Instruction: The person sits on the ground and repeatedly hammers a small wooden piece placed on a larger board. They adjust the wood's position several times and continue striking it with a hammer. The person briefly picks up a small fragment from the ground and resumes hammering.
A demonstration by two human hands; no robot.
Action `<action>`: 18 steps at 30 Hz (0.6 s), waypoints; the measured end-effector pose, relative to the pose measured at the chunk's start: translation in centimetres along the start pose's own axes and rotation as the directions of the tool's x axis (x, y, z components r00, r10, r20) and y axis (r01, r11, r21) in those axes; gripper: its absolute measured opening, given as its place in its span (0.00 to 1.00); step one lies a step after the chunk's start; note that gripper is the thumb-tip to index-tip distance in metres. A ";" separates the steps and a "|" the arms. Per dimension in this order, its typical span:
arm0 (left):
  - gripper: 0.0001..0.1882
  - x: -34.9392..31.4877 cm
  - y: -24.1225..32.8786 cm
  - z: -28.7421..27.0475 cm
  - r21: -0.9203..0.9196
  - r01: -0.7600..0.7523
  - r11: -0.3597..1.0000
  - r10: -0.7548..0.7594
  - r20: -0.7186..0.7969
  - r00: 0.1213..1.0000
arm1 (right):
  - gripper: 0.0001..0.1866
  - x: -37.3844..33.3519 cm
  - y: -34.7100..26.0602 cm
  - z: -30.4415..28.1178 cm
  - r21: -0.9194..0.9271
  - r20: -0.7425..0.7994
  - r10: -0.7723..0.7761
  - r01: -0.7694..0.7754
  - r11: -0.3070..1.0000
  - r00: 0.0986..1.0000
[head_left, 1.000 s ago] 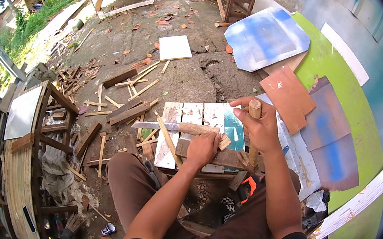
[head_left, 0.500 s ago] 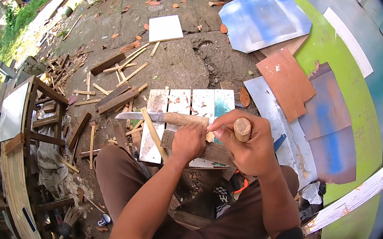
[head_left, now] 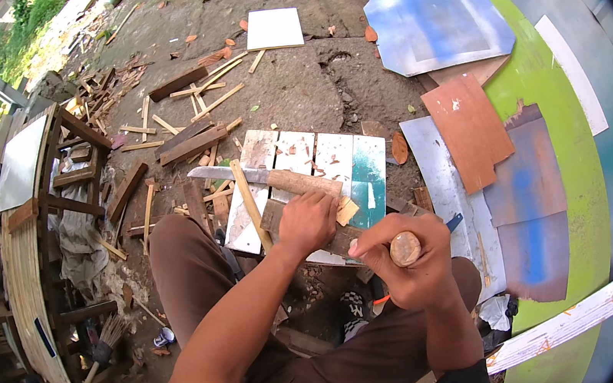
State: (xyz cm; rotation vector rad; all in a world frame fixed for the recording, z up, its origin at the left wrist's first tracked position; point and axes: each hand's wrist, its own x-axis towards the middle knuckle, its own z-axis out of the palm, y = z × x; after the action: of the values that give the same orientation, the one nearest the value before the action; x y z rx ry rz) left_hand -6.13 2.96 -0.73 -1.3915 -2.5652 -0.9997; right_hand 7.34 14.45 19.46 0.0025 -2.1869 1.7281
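My left hand (head_left: 309, 222) is closed over a dark wooden block (head_left: 335, 240), pressing it on a low slatted table (head_left: 368, 175) of white and teal boards. Nearer to me, my right hand (head_left: 418, 266) grips a wooden handle (head_left: 405, 249), seen end-on; the working end of that tool is hidden. A large knife (head_left: 304, 182) with a thick wooden handle lies across the slats, beyond my left hand. Beside those fingers sits a small pale wood piece (head_left: 346, 210). One light wooden strip (head_left: 251, 206) leans at the table's left side.
Wood offcuts (head_left: 192, 144) litter the ground beyond my left knee. A wooden frame (head_left: 44, 199) stands at far left, with a brush (head_left: 106, 342) near it. On the right lie a blue-and-white board (head_left: 439, 23), a brown board (head_left: 469, 131) and a green sheet (head_left: 584, 209).
My right hand has come back toward me, away from my left hand, still gripping the handle. More of the pale piece and the teal board shows. The view has shifted slightly.
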 end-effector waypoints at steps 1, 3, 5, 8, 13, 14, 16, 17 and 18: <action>0.14 -0.1 0.0 0.0 -0.004 -0.009 1.000 0.009 -0.017 1.000 | 0.05 -0.3 -0.2 0.1 -0.006 0.013 0.001 -0.001 1.000 1.000; 0.14 -0.3 0.0 0.0 -0.018 -0.018 1.000 0.018 -0.034 0.999 | 0.05 -1.0 -0.7 0.3 -0.030 0.038 0.009 -0.008 1.000 0.999; 0.13 -0.5 0.0 -0.1 -0.014 -0.032 0.999 0.031 -0.047 0.998 | 0.05 -1.5 -1.1 0.3 -0.076 0.073 -0.003 0.009 0.997 0.997; 0.13 -0.4 0.0 -0.1 0.021 -0.028 0.999 0.029 -0.047 0.998 | 0.06 -1.8 -0.9 0.4 -0.020 -0.137 0.025 -0.028 0.999 0.990; 0.12 -1.1 0.3 -0.4 0.017 -0.052 0.999 0.053 -0.124 0.991 | 0.08 -4.0 -1.7 1.3 -0.138 -0.041 -0.126 0.119 0.983 0.991; 0.12 -1.1 0.3 -0.5 0.034 -0.044 0.998 0.047 -0.076 0.996 | 0.08 -4.6 -2.0 1.6 -0.166 -0.047 -0.150 0.140 0.976 0.988; 0.12 -1.4 0.4 -0.4 0.042 -0.077 0.996 0.082 -0.137 0.987 | 0.09 -5.4 -2.5 1.8 -0.210 -0.053 -0.172 0.158 0.965 0.984; 0.12 -1.5 0.4 -0.4 0.049 -0.085 0.995 0.091 -0.152 0.984 | 0.08 -5.6 -2.6 1.8 -0.215 -0.057 -0.184 0.168 0.962 0.981; 0.13 -1.6 0.4 -0.3 0.042 -0.082 0.996 0.087 -0.152 0.985 | 0.08 -5.8 -2.7 1.9 -0.225 -0.058 -0.203 0.185 0.957 0.977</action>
State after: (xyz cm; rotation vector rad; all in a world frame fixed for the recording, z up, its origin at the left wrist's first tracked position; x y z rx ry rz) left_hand -4.95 1.78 -0.82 -1.3457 -2.3817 -1.0004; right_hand 12.84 10.71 20.04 0.0886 -2.2227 1.3538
